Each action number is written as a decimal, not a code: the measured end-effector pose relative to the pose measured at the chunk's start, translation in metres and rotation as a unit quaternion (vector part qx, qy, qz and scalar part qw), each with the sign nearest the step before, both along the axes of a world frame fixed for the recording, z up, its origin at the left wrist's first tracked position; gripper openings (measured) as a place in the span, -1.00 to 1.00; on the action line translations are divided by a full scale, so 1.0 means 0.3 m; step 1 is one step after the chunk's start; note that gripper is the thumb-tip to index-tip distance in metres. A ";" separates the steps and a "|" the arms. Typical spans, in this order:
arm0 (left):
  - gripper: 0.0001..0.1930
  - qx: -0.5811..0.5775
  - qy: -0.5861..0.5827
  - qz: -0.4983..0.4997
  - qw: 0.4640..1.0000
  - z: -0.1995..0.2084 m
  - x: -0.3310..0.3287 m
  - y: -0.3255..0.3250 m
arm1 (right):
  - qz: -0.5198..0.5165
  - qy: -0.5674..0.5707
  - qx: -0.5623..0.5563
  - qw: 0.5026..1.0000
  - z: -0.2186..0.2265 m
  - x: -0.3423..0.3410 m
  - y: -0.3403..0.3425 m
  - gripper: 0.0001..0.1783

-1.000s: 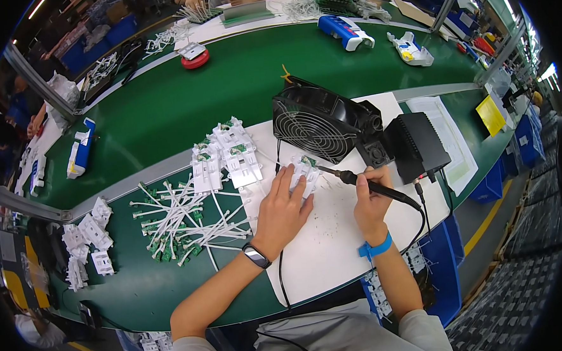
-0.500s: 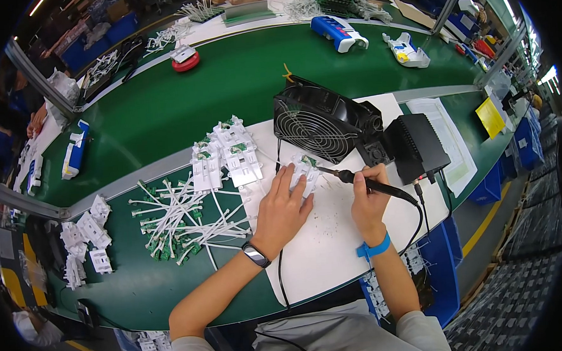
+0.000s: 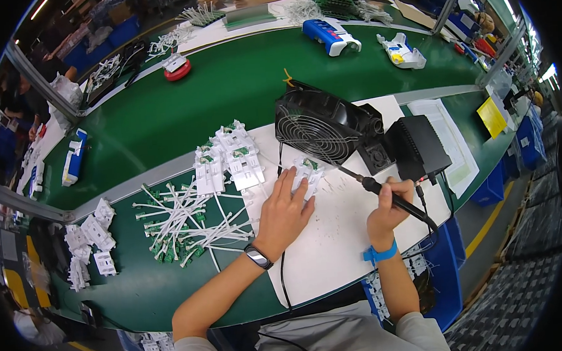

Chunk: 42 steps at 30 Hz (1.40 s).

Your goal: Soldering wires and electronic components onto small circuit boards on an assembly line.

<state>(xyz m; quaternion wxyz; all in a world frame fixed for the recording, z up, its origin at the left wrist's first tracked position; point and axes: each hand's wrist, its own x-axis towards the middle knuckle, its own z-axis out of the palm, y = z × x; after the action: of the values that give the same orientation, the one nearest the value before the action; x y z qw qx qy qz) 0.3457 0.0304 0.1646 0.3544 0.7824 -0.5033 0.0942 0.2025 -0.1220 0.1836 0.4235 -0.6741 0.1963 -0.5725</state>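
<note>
My left hand [image 3: 285, 207] lies with fingers stretched out over the lower left edge of a white plastic housing [image 3: 311, 180]. A small green circuit board [image 3: 310, 165] shows on that housing. My right hand [image 3: 388, 214] is closed around the black handle of a soldering iron [image 3: 372, 185]. Its thin tip points up and left, just right of the housing and apart from it. Left of my left hand, several similar white housings [image 3: 245, 168] with small boards and white cables sit together. A pile of white cables with green boards [image 3: 185, 222] lies beside them.
A black fan [image 3: 316, 126] stands behind the housing, with a black box-shaped unit [image 3: 417, 149] to its right. White sheeting [image 3: 336, 255] covers the work area. More white housings [image 3: 93, 233] lie at left. Blue-and-white casings [image 3: 331, 36] rest on the green belt [image 3: 224, 70].
My right hand has moved right and slightly down, drawing the soldering iron's tip away from the board. My left hand stays on the housing. The casings on the belt have shifted left.
</note>
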 end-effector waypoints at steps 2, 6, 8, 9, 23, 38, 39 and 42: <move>-0.64 0.001 0.000 -0.003 1.000 -0.001 0.001 0.000 | -0.045 -0.031 -0.043 0.998 0.023 -0.023 -0.012 -0.82; -0.64 -0.004 -0.005 0.001 1.000 -0.006 0.002 -0.003 | -0.169 -0.055 -0.061 0.982 0.069 -0.074 -0.095 -0.81; -0.65 -0.008 -0.005 -0.003 1.000 -0.005 -0.002 -0.004 | -0.204 -0.016 -0.069 0.976 0.084 -0.070 -0.175 -0.84; -0.65 -0.006 -0.006 0.002 1.000 -0.008 0.003 0.000 | -0.180 0.018 -0.063 0.982 0.115 -0.035 -0.189 -0.84; -0.61 -0.016 0.016 -0.015 1.000 -0.024 0.010 0.007 | 0.017 0.108 0.155 0.982 0.103 0.117 -0.274 -0.72; -0.62 -0.004 -0.022 0.004 1.000 -0.052 0.009 0.000 | 0.009 0.237 0.116 0.964 0.020 -0.039 -0.081 -0.61; -0.62 -0.003 -0.025 -0.001 1.000 -0.051 0.007 -0.003 | 0.026 0.250 0.121 0.960 0.000 -0.062 -0.049 -0.65; -0.62 0.010 -0.021 -0.017 1.000 -0.031 0.009 0.004 | 0.047 0.244 0.147 0.957 -0.041 -0.092 0.048 -0.77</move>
<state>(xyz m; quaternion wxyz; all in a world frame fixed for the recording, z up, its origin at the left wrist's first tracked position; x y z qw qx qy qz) 0.3484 0.0315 0.1553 0.3377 0.7751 -0.5246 0.0994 0.1748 -0.1075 0.1714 0.4837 -0.7321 0.3436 -0.3346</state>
